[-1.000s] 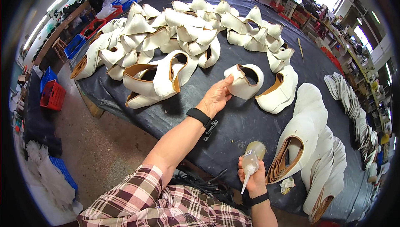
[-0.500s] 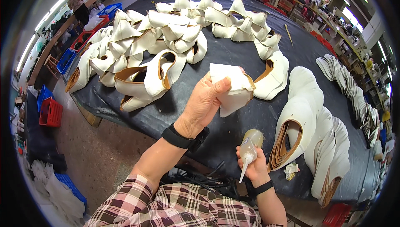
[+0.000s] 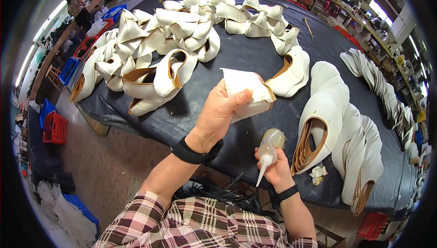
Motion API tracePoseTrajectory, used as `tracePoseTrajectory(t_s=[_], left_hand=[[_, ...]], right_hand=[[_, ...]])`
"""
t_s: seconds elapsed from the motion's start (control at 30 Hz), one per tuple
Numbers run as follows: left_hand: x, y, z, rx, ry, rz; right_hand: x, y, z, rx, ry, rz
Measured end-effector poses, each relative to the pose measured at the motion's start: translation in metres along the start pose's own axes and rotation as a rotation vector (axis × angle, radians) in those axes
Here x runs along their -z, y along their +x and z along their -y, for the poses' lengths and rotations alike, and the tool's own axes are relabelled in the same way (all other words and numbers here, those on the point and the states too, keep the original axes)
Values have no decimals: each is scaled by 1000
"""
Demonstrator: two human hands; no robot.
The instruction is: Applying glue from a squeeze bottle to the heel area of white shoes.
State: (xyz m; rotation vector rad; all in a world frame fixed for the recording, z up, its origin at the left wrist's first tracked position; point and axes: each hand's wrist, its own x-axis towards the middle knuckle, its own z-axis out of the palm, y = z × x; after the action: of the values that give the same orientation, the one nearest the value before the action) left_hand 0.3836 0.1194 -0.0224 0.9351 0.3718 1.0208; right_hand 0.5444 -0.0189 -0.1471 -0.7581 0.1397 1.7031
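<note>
Table (image 3: 255,61) covered in black cloth fills most of the view, its near edge running in front of the person. Cream shoe uppers (image 3: 182,29) with tan lining lie heaped across its far left part, spreading toward the left edge, and one more upper (image 3: 291,73) lies alone near the middle. Along the right edge stand stacked white uppers (image 3: 337,125), nested upright one behind the other, with a fanned row of flat white pieces (image 3: 387,98) farther toward the far right corner. A small crumpled scrap (image 3: 317,174) lies by the near edge just beside the stack.

Above the near middle of the table, lifted off the cloth, is the cream upper (image 3: 248,94) in the left hand (image 3: 217,117): the fingers wrap around its lower side and the thumb presses on top, gripping it firmly. Below it and to the right, at the near edge, the right hand (image 3: 276,168) is closed in a fist around a small translucent glue bottle (image 3: 268,150), its white nozzle pointing down and toward the person. Both wrists wear black bands.
</note>
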Motion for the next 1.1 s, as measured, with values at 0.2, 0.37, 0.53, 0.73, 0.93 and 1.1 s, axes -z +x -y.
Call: tracePoseTrajectory(t_s=[0.2,0.37,0.53,0.73,0.93,1.1], left_hand=[[4,-9,5,1,98,-7],[-2,-25,-5,41,172,-10],[-13,-32,-5,56,223,16],[-21,-41,-6,72,200,9],[-24,-46,-2,105,204,33],[-26,-49,-1,105,213,7]], right_hand=[[-22,-30,12,224,-125,91],[-110,-79,70,963,-338,113],[-109,-84,89,1220,-448,146],[-105,-83,91,1283,-454,165],[-101,-79,90,1262,-502,210],[-100,-80,90,1227,-511,184]])
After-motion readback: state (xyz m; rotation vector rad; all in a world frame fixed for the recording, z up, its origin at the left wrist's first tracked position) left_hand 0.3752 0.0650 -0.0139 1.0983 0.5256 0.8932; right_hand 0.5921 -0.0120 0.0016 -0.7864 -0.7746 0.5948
